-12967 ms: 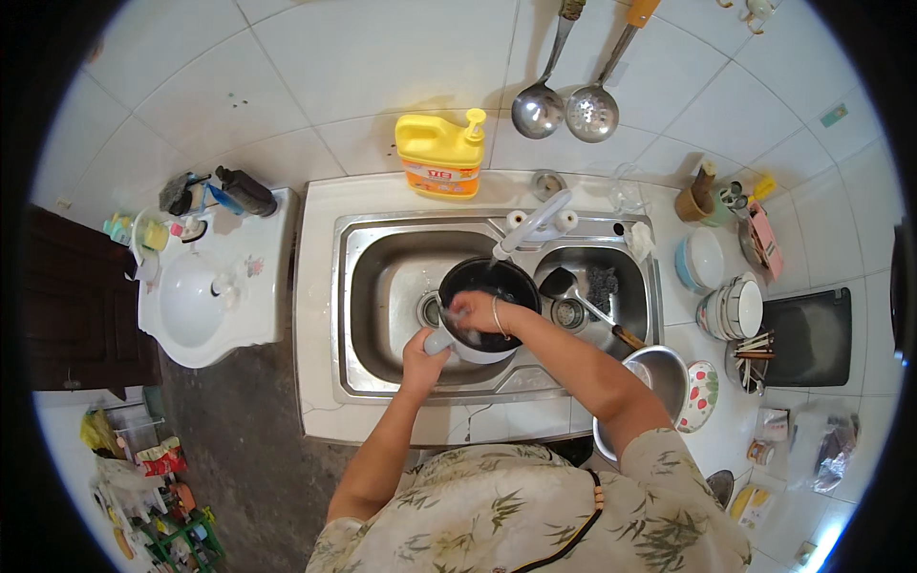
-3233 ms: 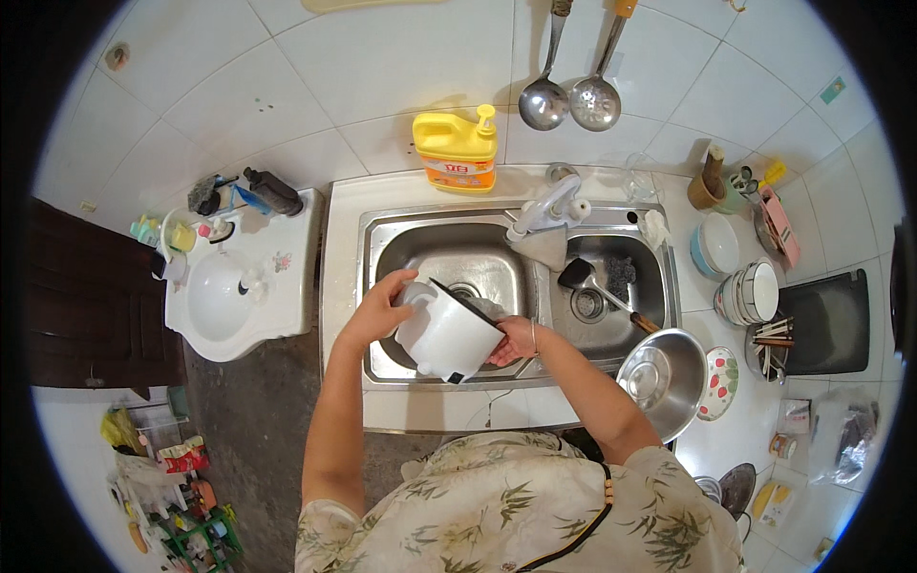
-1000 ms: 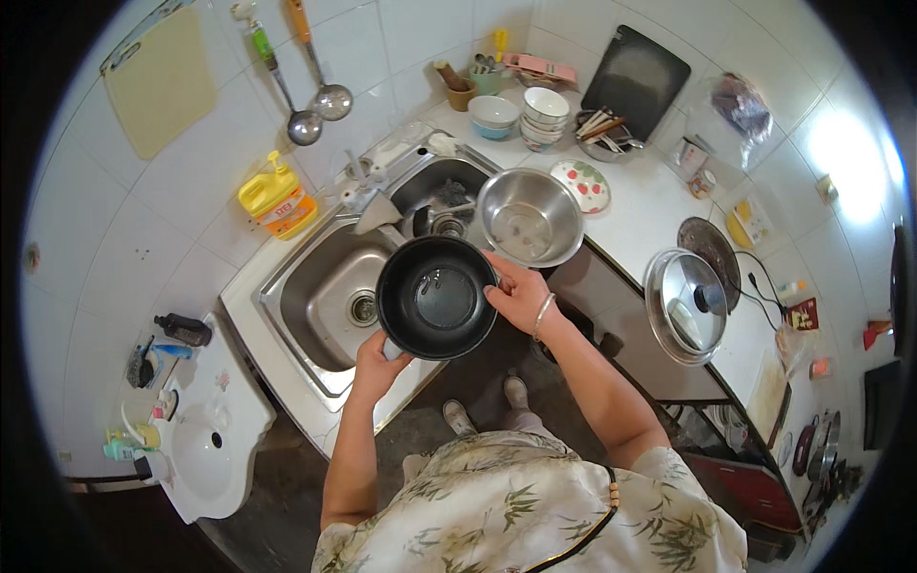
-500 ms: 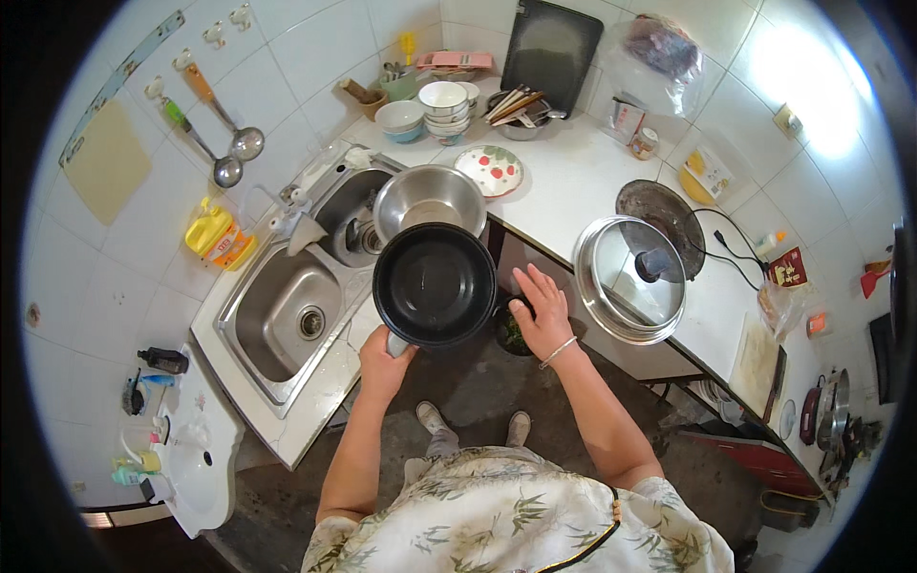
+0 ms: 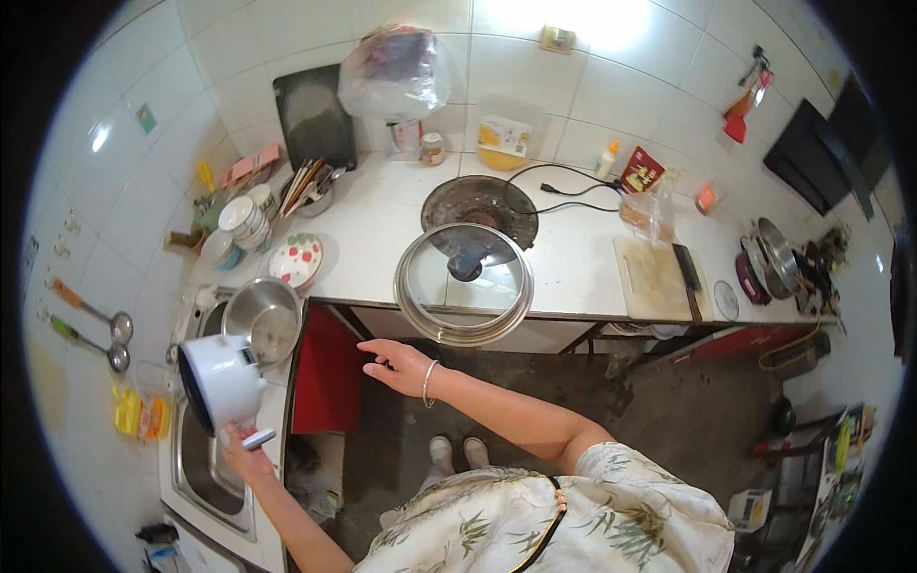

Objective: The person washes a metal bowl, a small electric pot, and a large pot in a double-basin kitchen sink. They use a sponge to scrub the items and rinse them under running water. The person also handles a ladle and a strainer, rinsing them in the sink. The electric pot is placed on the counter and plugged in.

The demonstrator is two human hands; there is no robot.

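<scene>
My left hand grips the grey handle of a white electric cooking pot with a dark interior. The pot is tilted over the sink, its mouth facing left and its outer wall toward me; whether anything is inside is hidden. A steel bowl sits just beyond the pot at the sink's far end. In front of the counter edge, my right hand hovers with loosely bent fingers apart, holding nothing. Nearest to it is a glass lid with a dark knob, on a wide metal rim at the counter edge.
A patterned plate, stacked bowls and a container of utensils stand at the back left. On the right, a knife lies on a cutting board. A cable crosses the counter. A red cabinet door is below.
The view has turned to the right. My left hand has swung the pot leftward over the sink and tipped it from mouth-up onto its side. My right hand stays empty.
</scene>
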